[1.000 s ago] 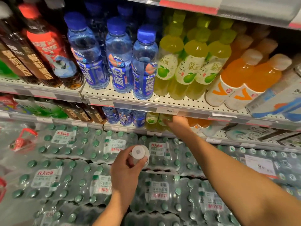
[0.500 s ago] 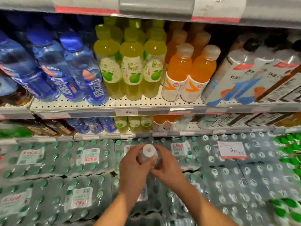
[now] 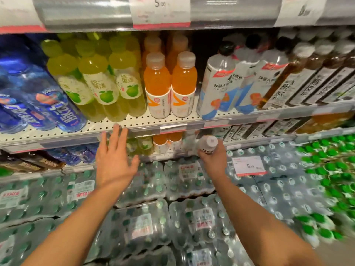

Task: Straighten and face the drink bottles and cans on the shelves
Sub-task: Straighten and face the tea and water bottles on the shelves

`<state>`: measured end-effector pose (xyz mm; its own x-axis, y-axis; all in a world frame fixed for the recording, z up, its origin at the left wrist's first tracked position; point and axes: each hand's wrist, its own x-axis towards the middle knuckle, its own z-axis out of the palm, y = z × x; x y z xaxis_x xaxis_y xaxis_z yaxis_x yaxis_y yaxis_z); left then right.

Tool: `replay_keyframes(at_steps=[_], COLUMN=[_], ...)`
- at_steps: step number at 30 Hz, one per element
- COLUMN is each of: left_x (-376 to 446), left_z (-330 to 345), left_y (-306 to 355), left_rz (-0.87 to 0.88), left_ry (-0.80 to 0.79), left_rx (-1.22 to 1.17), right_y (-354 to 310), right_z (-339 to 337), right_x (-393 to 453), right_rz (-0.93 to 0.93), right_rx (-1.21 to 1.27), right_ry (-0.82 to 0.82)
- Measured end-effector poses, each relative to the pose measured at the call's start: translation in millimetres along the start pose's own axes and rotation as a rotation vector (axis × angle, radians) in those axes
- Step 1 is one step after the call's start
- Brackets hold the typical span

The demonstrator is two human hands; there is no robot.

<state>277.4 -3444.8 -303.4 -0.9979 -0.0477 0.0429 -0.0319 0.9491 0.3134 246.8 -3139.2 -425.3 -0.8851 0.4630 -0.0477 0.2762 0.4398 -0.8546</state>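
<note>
White-capped bottle [image 3: 208, 144] now in right hand [image 3: 213, 160] alone — left hand [image 3: 115, 162] released.

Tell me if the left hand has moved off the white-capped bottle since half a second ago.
Yes. The left hand let go and reaches up-left toward the shelf edge; the right hand alone grips the bottle.

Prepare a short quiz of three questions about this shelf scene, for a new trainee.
1. True or false: the left hand grips a bottle.
2. What does the right hand hold?
A. a green can
B. a white-capped bottle
C. a price tag
3. On the upper shelf, the two front orange bottles stand between the green apple bottles and the ____-capped bottles.

Key: 1. false, its fingers are spread and hold nothing; 2. B; 3. black.
</note>
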Motion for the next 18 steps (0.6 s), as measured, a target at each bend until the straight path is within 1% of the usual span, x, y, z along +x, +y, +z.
replay_keyframes(at_steps=[2, 4, 8, 12, 14, 18], left_x=[8.1, 10.3, 10.1, 11.6, 12.1, 12.1], left_z=[1.9, 7.2, 14.2, 10.7, 8.7, 7.0], left_y=[-5.6, -6.9, -9.1, -9.9, -9.5, -10.0], left_rz=[-0.003, -0.006, 0.013, 0.042, 0.044, 0.027], left_ry=[-0.019, -0.020, 0.003, -0.012, -0.023, -0.034], left_rx=[0.071, 0.110, 0.162, 0.197, 0.216, 0.199], right_y=[3.9, 4.5, 11.8, 5.8, -6.0, -20.0], right_z=[0.4, 3.5, 17.9, 23.6, 20.3, 20.0], right_x=[21.2, 40.6, 73.8, 82.0, 82.1, 88.3], right_rz=[0.005, 0.010, 0.068, 0.110, 0.158, 0.179], right_rx=[0.006, -0.012, -0.129, -0.225, -0.332, -0.587], right_ry=[0.029, 0.012, -0.023, -0.037, -0.090, -0.147])
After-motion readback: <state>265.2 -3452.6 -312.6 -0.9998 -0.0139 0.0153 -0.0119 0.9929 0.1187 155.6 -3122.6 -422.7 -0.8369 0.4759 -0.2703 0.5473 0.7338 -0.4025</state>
